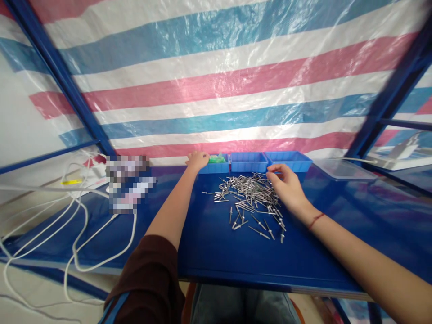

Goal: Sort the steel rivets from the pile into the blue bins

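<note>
A loose pile of silver rivets (251, 191) lies on the blue table (209, 252), with several strays toward the front edge. My left hand (198, 160) reaches to the left blue bin (218, 168), its fingers at the bin's left side; what they hold, if anything, is hidden. Green packets (217, 158) show inside that bin. Over the right edge of the pile is my right hand (285, 184), thumb and index finger curved toward each other near the right blue bin (292, 164). Nothing can be made out between those fingertips.
A middle blue bin (249, 164) stands between the other two. A clear flat lid (344, 169) lies at the right. White cables (79, 243) and a blurred item cover the left side. Blue frame posts and striped sheeting (219, 90) stand behind.
</note>
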